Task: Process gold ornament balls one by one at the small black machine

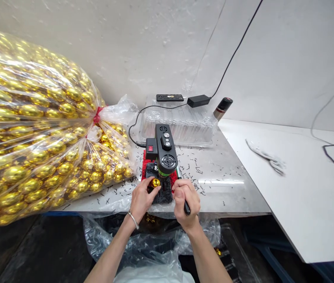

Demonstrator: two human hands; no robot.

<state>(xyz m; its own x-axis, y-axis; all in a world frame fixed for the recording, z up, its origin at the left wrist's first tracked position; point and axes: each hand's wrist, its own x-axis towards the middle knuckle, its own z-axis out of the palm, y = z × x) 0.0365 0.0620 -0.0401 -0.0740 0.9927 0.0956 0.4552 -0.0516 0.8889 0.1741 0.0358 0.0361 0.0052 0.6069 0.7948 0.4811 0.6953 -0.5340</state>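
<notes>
A shiny gold ball (pixel 155 182) is pinched between the thumb and fingers of my left hand (pixel 142 198), just in front of the head of a small black bench machine (pixel 163 147). The machine has a red switch and round vents on top. My right hand (pixel 187 202) is wrapped round the black-gripped lever (pixel 187 208) at the machine's right side. Dark scraps cover the machine's base (pixel 163 194), which stands on a red mat (pixel 173 178). Whatever lies under the machine's head is mostly hidden from above.
Large clear bags of gold balls (pixel 31 129) fill the left side. Behind the machine stands a clear plastic tray (pixel 178 125) with a phone (pixel 169 98) and power adapter (pixel 198 101). Dark slivers litter the metal tabletop (pixel 228 192). A clear plastic sheet (pixel 155 247) hangs below its front edge.
</notes>
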